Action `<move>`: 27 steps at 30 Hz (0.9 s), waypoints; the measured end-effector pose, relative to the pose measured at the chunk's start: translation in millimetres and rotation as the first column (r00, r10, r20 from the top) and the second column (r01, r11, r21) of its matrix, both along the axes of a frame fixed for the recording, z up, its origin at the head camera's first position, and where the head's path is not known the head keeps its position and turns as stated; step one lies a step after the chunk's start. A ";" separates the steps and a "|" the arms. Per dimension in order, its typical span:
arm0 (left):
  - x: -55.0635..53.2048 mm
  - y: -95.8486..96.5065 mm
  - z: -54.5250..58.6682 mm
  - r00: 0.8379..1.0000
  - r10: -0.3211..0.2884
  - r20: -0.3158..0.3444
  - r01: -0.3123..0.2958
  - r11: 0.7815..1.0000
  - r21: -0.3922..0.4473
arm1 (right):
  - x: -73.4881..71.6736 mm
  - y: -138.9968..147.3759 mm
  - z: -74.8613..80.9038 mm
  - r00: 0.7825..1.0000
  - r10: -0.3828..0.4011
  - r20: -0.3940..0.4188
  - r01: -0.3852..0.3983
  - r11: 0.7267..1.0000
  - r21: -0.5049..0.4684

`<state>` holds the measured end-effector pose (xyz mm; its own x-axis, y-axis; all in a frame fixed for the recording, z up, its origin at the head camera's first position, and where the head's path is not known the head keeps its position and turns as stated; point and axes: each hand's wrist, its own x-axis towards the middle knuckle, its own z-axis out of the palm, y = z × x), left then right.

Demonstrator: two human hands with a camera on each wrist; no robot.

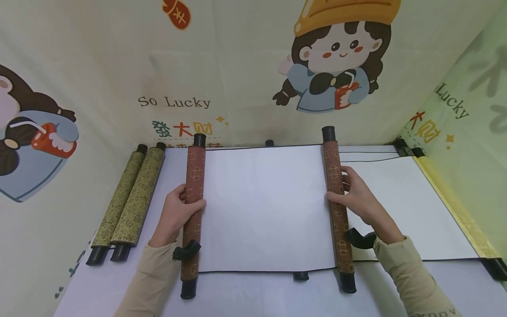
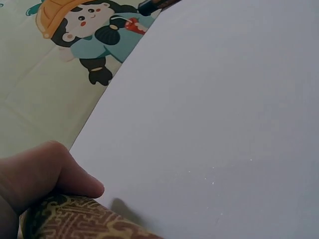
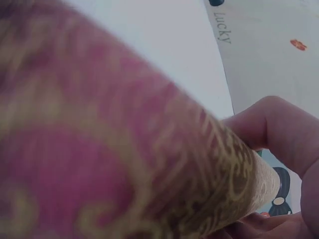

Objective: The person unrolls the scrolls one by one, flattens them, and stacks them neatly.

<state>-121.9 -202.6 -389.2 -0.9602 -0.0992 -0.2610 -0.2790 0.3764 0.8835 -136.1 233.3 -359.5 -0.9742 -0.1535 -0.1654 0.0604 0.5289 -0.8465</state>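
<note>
A scroll with a white sheet [image 1: 265,211] lies partly unrolled between two red-brown patterned rolls with black end knobs. The left hand [image 1: 176,215] grips the left roll [image 1: 195,171], thumb across its inner side. Around the right roll [image 1: 340,229] curl the fingers and thumb of the right hand [image 1: 362,196]. In the left wrist view, the left thumb [image 2: 75,174] rests on the patterned roll beside the blank sheet. The right wrist view has the right thumb [image 3: 274,124] over the patterned roll [image 3: 149,149], the other fingers mostly hidden beneath it.
Two green-gold rolled scrolls [image 1: 132,202] lie side by side at the left. Another white sheet [image 1: 400,202] with a yellow border [image 1: 455,207] is spread at the right. Black knobs [image 1: 301,276] stick out under the middle sheet. A printed cloth wall [image 1: 245,66] stands behind.
</note>
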 end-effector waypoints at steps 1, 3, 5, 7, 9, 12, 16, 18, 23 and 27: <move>-0.1 -0.2 0.2 1.000 0.001 -0.003 -0.001 1.000 -0.004 | -0.1 0.2 0.1 1.000 -0.003 0.001 0.003 1.000 0.003; -0.2 -0.8 0.0 1.000 0.000 -0.007 0.000 1.000 -0.009 | 0.1 0.4 0.9 1.000 -0.006 0.000 0.006 1.000 0.011; -0.4 -1.5 -0.3 1.000 0.003 -0.004 -0.003 1.000 -0.010 | 0.1 0.9 1.2 1.000 -0.007 -0.004 0.007 1.000 0.017; 0.1 -2.6 -0.6 1.000 0.006 -0.002 -0.006 1.000 -0.007 | 0.3 1.7 1.7 1.000 -0.006 -0.005 0.006 1.000 0.022; 1.0 -4.2 -0.8 1.000 0.011 -0.002 -0.011 1.000 -0.005 | 0.3 3.3 1.7 1.000 -0.008 -0.005 0.008 0.999 0.031; 2.7 -6.9 -1.3 1.000 0.023 -0.007 -0.023 1.000 -0.001 | 0.5 6.7 2.6 1.000 -0.018 -0.001 0.018 0.999 0.047; 3.9 -9.3 -1.7 0.999 0.031 -0.014 -0.031 1.000 -0.002 | 1.4 11.8 4.3 1.000 -0.031 -0.005 0.031 0.998 0.058; 4.2 -10.2 -1.6 0.999 0.028 -0.015 -0.028 1.000 -0.005 | 1.5 13.8 4.9 0.999 -0.032 -0.010 0.033 0.998 0.060; 4.0 -13.0 -1.8 0.999 0.035 -0.015 -0.035 0.999 -0.016 | 1.4 16.7 5.8 0.999 -0.032 -0.009 0.032 0.996 0.080; 3.9 -14.5 -2.2 0.999 0.039 -0.014 -0.040 0.999 -0.021 | 1.3 19.5 7.0 0.999 -0.031 -0.011 0.032 0.994 0.101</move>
